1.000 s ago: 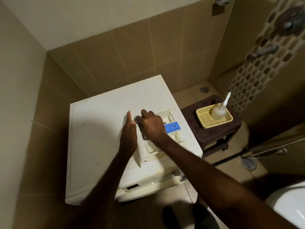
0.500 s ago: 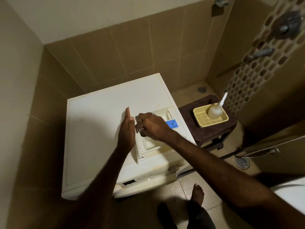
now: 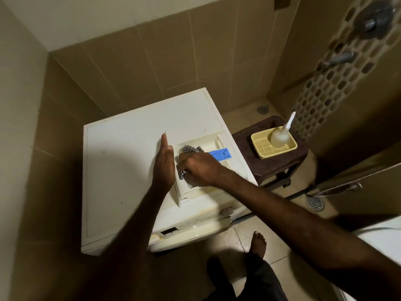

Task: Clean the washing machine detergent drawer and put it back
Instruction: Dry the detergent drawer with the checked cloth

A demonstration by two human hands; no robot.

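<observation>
Head view: drawer (image 3: 219, 142) lies on top of the washer (image 3: 121, 170), mid-frame, being wiped.

Its long axis runs from lower left to upper right of the frame, open side up, with a blue insert (image 3: 221, 153) near its right wall. Right hand (image 3: 199, 170) sits inside it, fingers curled around a checked cloth (image 3: 191, 148). Left hand (image 3: 163, 166) stands on edge, fingers straight, against the drawer's left side. Right of the washer, a dark stool (image 3: 271, 164) carries a yellow tray (image 3: 265, 152) with a bottle (image 3: 280, 137).
</observation>
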